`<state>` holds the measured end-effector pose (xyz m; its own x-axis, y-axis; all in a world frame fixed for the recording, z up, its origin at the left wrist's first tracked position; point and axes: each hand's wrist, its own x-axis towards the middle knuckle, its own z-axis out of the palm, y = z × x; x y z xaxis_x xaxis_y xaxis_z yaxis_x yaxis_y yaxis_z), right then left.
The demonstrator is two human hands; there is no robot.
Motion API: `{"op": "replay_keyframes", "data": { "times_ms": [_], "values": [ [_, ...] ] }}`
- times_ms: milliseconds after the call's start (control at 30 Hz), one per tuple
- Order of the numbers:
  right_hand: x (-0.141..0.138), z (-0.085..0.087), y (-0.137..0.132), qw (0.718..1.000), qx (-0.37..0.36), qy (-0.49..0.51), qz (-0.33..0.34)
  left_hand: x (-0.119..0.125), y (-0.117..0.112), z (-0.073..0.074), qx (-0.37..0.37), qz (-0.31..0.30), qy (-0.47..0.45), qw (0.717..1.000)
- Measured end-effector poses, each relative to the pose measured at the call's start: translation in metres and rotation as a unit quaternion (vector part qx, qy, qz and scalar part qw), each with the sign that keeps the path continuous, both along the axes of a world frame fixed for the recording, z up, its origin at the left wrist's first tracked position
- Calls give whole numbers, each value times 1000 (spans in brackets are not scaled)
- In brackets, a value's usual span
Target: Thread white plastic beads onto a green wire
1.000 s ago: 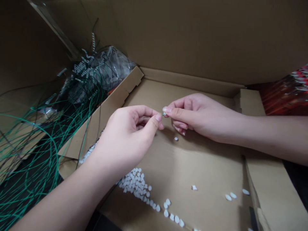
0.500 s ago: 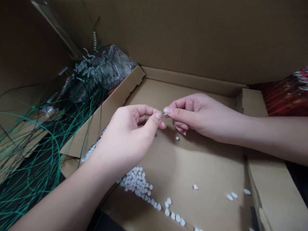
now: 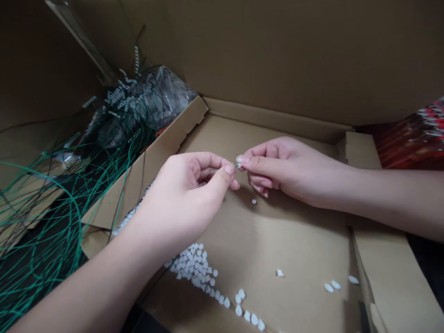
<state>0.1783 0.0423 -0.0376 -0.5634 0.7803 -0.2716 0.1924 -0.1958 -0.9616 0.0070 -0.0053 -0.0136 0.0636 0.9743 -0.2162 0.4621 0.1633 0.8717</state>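
Note:
Above the cardboard tray (image 3: 305, 254), my left hand (image 3: 194, 194) and my right hand (image 3: 287, 171) meet almost fingertip to fingertip. The left thumb and forefinger pinch a green wire (image 3: 237, 165), of which only a short end shows in the gap. Between my right thumb and forefinger is a tiny white piece, mostly covered by the fingertips, at the wire's end. Whether the wire passes through it, I cannot tell. A loose white bead (image 3: 254, 201) lies on the tray floor below my hands. More white beads (image 3: 194, 263) are heaped below my left wrist.
Green wires (image 3: 65, 217) spread over the left side. Behind them, strung white pieces (image 3: 121, 95) rest by a clear plastic bag (image 3: 166, 97). A red-orange bundle with pale tips (image 3: 412, 138) lies at right. A tall cardboard wall (image 3: 277, 55) stands behind the tray.
Both hands keep nearly the same pinch. Slightly more of the green wire end and white piece shows between the fingertips. The view has shifted a little.

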Motion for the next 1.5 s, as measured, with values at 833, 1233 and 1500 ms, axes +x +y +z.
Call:
{"op": "replay_keyframes", "data": {
  "times_ms": [833, 1233, 1500],
  "values": [
    [-1, 4, -2, 998, 33, -44, -11, 0, 2, 0, -9, -10, 22, 1000],
    [-3, 8, -2, 997, 10, -58, -46, -3, 3, -1, -39, 9, -69, 997],
    [0, 4, 0, 1000, 8, -12, -2, -3, 4, -1, -34, 16, -77, 996]
  ]
}}
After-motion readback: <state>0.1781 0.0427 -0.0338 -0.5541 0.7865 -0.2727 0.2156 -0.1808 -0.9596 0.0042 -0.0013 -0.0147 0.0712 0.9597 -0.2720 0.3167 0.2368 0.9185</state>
